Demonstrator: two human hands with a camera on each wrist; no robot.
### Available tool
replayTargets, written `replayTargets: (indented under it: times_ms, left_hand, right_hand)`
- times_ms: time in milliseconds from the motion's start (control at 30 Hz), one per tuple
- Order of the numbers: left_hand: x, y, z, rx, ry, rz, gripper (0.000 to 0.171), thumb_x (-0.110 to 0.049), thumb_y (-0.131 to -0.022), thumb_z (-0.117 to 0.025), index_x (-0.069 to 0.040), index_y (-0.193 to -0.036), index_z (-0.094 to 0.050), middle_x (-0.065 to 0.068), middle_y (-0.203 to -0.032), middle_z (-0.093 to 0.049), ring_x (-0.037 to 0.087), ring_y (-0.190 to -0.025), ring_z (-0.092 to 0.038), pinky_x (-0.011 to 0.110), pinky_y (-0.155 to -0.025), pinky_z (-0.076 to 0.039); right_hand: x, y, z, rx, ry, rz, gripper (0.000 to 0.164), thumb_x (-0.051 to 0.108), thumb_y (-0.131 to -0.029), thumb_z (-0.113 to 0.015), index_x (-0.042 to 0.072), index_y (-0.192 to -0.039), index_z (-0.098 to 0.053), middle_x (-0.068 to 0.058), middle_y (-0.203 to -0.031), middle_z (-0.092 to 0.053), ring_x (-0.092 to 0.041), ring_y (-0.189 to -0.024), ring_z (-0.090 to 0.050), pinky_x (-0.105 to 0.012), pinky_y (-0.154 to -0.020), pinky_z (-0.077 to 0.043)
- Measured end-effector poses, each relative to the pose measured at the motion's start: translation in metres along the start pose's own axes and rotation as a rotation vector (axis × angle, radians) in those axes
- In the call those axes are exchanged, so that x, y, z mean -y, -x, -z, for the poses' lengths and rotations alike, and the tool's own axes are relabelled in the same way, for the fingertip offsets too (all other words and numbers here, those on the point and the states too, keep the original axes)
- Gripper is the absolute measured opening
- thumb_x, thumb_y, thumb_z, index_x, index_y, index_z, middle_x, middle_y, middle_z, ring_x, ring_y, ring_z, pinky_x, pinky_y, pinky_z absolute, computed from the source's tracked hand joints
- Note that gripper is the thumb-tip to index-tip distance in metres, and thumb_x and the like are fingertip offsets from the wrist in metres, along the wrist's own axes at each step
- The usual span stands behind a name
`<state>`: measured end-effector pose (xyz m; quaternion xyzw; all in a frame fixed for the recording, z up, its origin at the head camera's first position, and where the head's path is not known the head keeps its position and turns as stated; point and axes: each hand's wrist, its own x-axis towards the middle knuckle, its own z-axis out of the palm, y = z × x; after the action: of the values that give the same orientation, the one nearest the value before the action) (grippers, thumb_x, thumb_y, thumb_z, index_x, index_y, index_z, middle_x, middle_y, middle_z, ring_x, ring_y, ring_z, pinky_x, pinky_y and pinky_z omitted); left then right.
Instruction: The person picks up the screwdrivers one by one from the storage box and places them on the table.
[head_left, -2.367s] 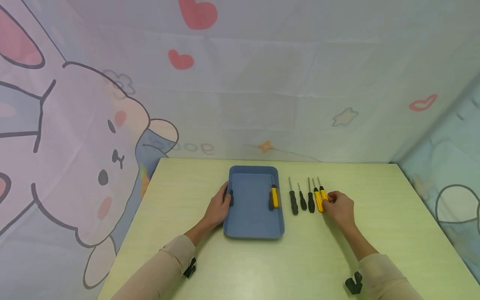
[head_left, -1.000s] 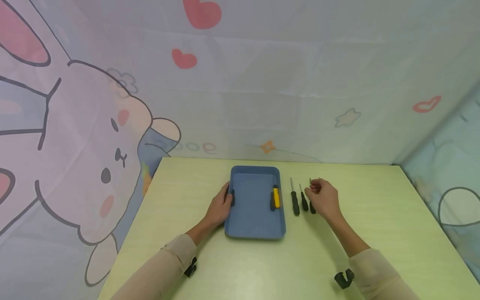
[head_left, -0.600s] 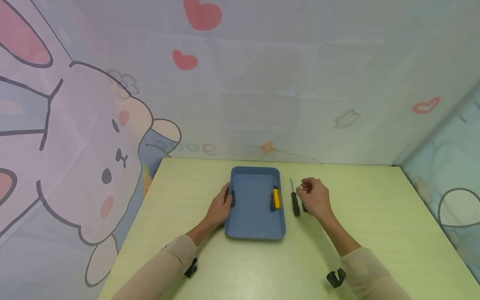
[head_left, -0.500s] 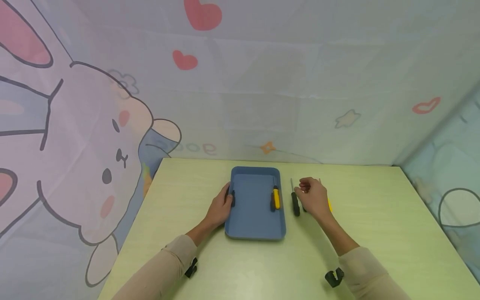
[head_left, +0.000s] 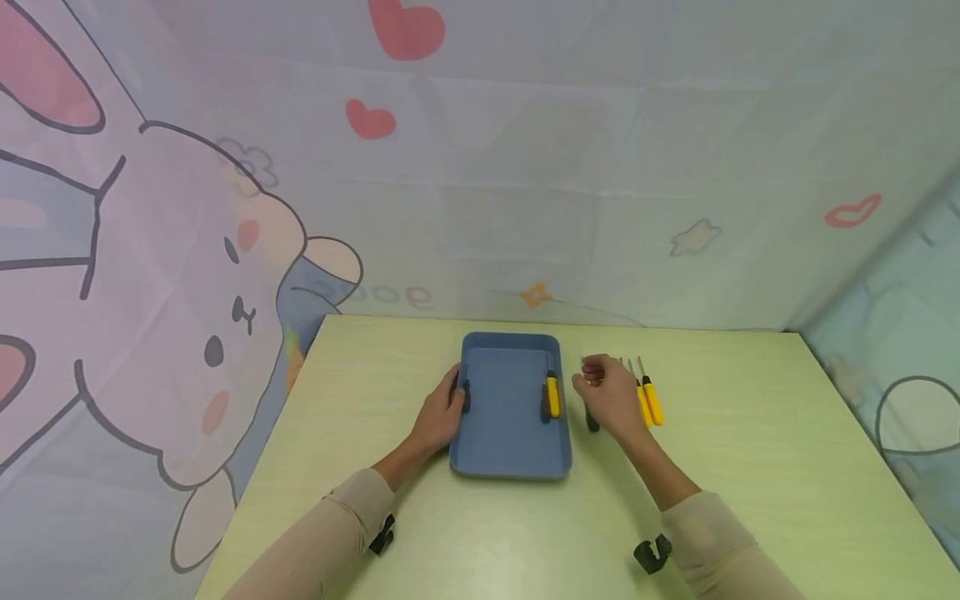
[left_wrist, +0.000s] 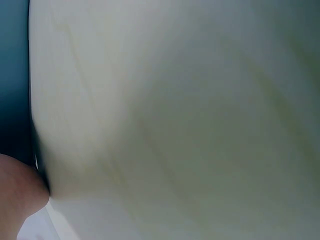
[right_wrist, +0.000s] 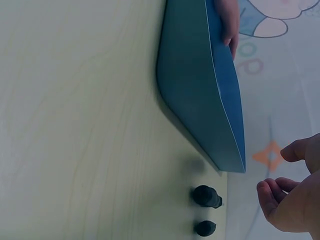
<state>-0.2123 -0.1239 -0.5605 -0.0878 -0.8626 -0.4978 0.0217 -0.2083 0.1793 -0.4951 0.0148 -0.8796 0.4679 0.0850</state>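
Note:
My left hand (head_left: 438,415) grips the left wall of a blue tray (head_left: 510,454), thumb over the rim. Inside the tray lie a yellow-handled screwdriver (head_left: 553,397) and a black-handled screwdriver (head_left: 545,407) at the right side. Another dark handle (head_left: 467,397) is by my left thumb. Right of the tray, my right hand (head_left: 615,400) hovers above a row of screwdrivers, thumb and fingers apart with nothing between them. Beneath it shows the end of a black handle (head_left: 592,421); the neighbouring black ones are mostly hidden. In the right wrist view, two black handles (right_wrist: 206,196) stand out below the hand.
Two yellow-handled screwdrivers (head_left: 654,404) lie at the right end of the row. Everything rests on a pale wooden table (head_left: 480,533). A printed curtain (head_left: 525,167) rises behind the table's far edge. Each sleeve carries a black clip (head_left: 652,554).
From the yellow screwdrivers at the row's right end, my right hand has moved left along the row to above the black ones, uncovering the yellow handles. My left hand stays on the tray.

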Motion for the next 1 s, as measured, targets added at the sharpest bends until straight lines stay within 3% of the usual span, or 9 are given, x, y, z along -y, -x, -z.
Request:
replayTargets:
  times_ms: [1000]
  left_hand:
    - [-0.001,0.0,0.0,0.008,0.002,0.006,0.054,-0.018,-0.115,-0.039,-0.004,-0.167,-0.03,0.017,-0.167,-0.04,0.036,-0.153,-0.037,0.052,-0.125,-0.031]
  right_hand:
    - [0.024,0.002,-0.028,0.033,-0.039,0.007,0.041,0.015,-0.097,-0.073,-0.008,-0.13,-0.066,-0.024,-0.119,-0.071,-0.038,-0.109,-0.068,-0.051,-0.096,-0.057]
